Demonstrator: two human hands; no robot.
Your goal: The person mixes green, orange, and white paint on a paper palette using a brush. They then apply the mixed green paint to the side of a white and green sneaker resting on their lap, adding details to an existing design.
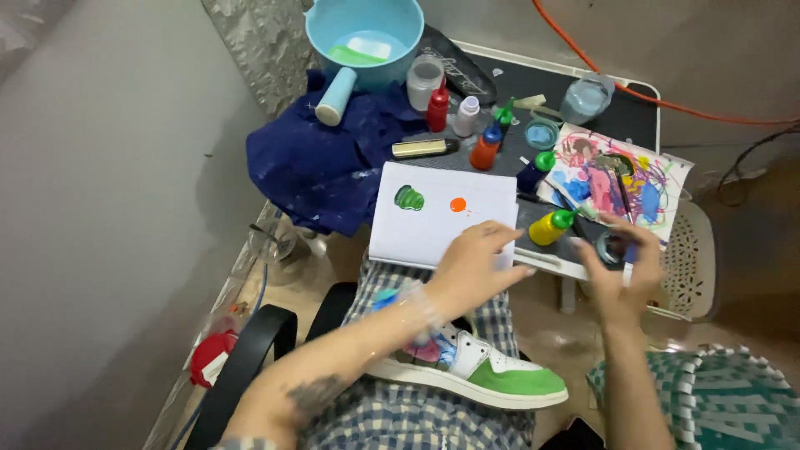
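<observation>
My left hand rests palm down on the near edge of a white paper pad that carries a green paint blob and an orange one. My right hand hovers by the table's front edge, fingers curled near a small dark round lid or jar; whether it grips it is unclear. A yellow paint bottle with a green cap lies between the hands. A white sneaker with a green painted toe lies on my lap under my left forearm.
Several paint bottles, a blue basin, a crumpled navy cloth, a water glass and a paint-smeared sheet crowd the dark table. A white perforated stool stands right. An orange cable runs behind.
</observation>
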